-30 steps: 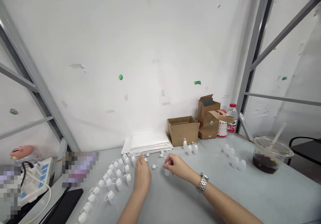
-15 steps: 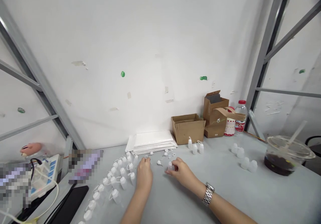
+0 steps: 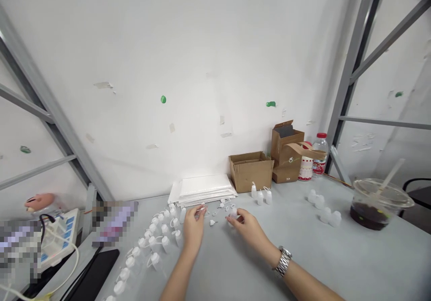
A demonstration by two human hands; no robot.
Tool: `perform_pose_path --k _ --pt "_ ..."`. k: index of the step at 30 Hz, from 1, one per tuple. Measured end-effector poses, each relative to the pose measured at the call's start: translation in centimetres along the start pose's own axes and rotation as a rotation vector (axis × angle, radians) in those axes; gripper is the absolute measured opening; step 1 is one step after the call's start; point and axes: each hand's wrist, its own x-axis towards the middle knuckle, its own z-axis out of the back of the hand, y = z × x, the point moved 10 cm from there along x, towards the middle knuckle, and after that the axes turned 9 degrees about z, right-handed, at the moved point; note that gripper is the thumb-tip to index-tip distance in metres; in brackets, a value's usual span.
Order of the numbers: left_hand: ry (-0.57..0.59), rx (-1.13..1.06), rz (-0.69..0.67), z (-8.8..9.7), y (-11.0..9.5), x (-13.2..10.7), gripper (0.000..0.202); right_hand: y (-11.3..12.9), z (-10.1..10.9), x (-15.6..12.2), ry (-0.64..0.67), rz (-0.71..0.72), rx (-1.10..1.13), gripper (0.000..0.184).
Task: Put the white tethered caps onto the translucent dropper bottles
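Note:
My right hand [image 3: 245, 222] grips a small translucent plastic bottle [image 3: 233, 212], held upright between thumb and fingers just over the table. My left hand [image 3: 194, 224] is closed in a pinch around a small white cap [image 3: 202, 208], mostly covered by the fingertips. Between the two hands lies a loose white cap with a thin tip [image 3: 212, 223]. More caps and strap rings [image 3: 222, 204] are scattered behind it. Left of my left hand stand several rows of capped bottles [image 3: 164, 242].
White flat packets [image 3: 205, 188] are stacked by the wall, beside an open cardboard box [image 3: 252, 173] with several small bottles [image 3: 260, 197] before it. To the right are uncapped bottles [image 3: 325, 213] and a drink cup [image 3: 373, 215]. A power strip [image 3: 60, 238] lies far left.
My left hand has turned and lifted slightly, its fingertips now on a cap that lay on the table. My right hand has raised the bottle a little. The camera view shifted slightly.

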Motion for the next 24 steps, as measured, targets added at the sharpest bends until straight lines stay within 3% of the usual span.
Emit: perform_pose_path --k 4,9,16,20,24 --pt "0.008 0.107 -0.074 -0.3 -0.5 -0.4 0.026 -0.3 -0.4 0.0 0.013 -0.005 0.06 0.021" --pt "0.135 0.26 -0.261 -3.1 -1.6 -1.4 0.033 -0.8 -1.1 0.0 0.028 -0.011 0.096 0.022" --pt "0.168 0.12 -0.229 -3.7 -1.1 -0.9 0.02 -0.6 -2.3 -0.6 0.09 -0.037 0.124 0.024" --pt "0.134 0.024 -0.19 -3.0 -1.1 -0.6 0.014 -0.6 -3.2 -0.7 0.164 -0.038 0.12 0.026" --pt "0.099 -0.123 -0.087 -1.9 -0.7 -0.1 0.015 0.3 -2.6 -0.3 0.114 0.05 0.132 0.025"
